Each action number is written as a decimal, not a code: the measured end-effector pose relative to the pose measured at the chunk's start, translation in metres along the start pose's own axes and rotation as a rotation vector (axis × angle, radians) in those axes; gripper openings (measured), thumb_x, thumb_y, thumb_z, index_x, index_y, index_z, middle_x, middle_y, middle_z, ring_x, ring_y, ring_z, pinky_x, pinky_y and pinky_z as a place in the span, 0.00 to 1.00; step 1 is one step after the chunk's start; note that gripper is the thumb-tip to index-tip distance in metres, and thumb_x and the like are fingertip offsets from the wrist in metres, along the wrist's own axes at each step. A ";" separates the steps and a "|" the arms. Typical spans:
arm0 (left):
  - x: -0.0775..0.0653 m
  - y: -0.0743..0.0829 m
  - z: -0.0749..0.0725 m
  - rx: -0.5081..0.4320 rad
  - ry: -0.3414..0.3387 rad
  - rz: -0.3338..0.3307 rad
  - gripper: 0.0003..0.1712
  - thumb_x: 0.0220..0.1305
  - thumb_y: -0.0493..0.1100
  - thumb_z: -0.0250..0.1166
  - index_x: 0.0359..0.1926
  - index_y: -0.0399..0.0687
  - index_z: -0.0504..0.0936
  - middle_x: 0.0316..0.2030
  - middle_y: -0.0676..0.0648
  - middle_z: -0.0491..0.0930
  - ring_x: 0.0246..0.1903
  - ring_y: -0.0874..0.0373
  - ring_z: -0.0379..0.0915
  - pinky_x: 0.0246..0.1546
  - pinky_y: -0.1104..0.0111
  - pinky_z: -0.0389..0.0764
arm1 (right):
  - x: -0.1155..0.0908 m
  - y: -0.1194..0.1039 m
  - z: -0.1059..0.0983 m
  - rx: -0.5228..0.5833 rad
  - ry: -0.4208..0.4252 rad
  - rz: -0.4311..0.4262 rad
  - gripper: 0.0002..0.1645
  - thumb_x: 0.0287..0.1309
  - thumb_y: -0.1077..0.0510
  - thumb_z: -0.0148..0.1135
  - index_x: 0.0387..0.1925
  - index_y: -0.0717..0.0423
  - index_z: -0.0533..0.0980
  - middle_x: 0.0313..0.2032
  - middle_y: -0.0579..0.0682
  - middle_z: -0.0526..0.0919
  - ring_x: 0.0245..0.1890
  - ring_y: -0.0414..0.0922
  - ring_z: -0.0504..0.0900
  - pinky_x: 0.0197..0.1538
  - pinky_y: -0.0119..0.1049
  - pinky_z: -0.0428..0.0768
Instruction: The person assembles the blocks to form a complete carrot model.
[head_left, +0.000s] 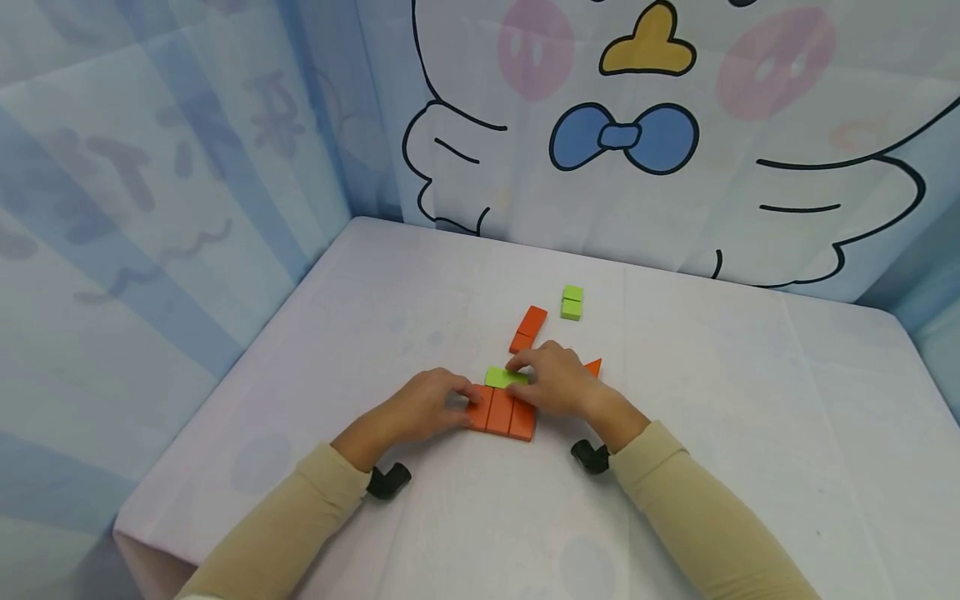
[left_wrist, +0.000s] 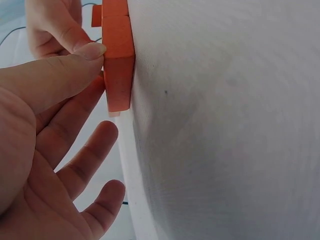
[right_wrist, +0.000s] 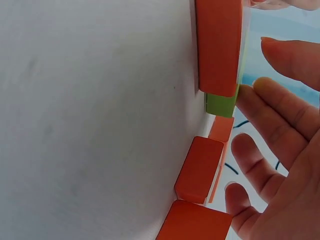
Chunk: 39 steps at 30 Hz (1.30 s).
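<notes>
Three orange rectangular blocks (head_left: pixel 500 412) lie side by side on the white-covered table. A light green block (head_left: pixel 498 377) sits against their far edge. My left hand (head_left: pixel 426 406) is at the left end of the row. Its thumb and a finger hold the leftmost orange block (left_wrist: pixel 119 82), while the other fingers spread apart. Over the right end of the green block is my right hand (head_left: pixel 557 380). A fingertip touches the green block (right_wrist: pixel 220 105) in the right wrist view; the thumb (right_wrist: pixel 295 62) stands away from it.
Beyond the row lie two orange blocks end to end (head_left: pixel 529 327) and two small green blocks (head_left: pixel 572 302). An orange pointed piece (head_left: pixel 594 367) shows partly behind my right hand. A printed cloth (head_left: pixel 622 208) hangs along the table's far edge.
</notes>
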<state>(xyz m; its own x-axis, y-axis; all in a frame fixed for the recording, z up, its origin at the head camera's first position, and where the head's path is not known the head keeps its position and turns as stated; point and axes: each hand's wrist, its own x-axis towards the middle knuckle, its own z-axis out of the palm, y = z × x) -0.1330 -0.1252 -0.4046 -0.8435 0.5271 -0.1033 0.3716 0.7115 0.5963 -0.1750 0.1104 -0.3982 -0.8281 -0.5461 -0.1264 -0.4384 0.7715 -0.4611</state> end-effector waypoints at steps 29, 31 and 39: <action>0.000 0.004 0.001 0.014 0.006 -0.021 0.13 0.61 0.40 0.74 0.46 0.48 0.86 0.45 0.53 0.84 0.54 0.52 0.75 0.58 0.57 0.73 | -0.030 -0.001 0.003 -0.053 0.071 -0.050 0.23 0.58 0.54 0.71 0.55 0.54 0.81 0.49 0.48 0.83 0.55 0.53 0.73 0.55 0.51 0.71; 0.001 0.004 0.002 0.012 0.009 -0.022 0.13 0.60 0.40 0.74 0.46 0.48 0.86 0.45 0.53 0.84 0.54 0.52 0.75 0.58 0.57 0.73 | -0.033 -0.003 0.005 -0.067 0.089 -0.064 0.22 0.58 0.55 0.71 0.54 0.55 0.82 0.48 0.48 0.84 0.55 0.53 0.73 0.55 0.52 0.70; 0.001 0.003 0.003 0.005 0.011 -0.004 0.12 0.60 0.40 0.74 0.46 0.47 0.86 0.45 0.53 0.84 0.53 0.52 0.76 0.57 0.57 0.74 | -0.043 -0.014 0.014 0.007 0.053 -0.040 0.25 0.60 0.58 0.70 0.58 0.61 0.78 0.54 0.53 0.82 0.56 0.52 0.78 0.60 0.48 0.73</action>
<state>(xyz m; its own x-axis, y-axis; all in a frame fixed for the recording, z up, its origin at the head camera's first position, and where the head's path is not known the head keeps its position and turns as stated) -0.1313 -0.1213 -0.4050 -0.8493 0.5190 -0.0968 0.3700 0.7159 0.5921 -0.1286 0.1181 -0.3981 -0.8273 -0.5584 -0.0611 -0.4695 0.7470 -0.4708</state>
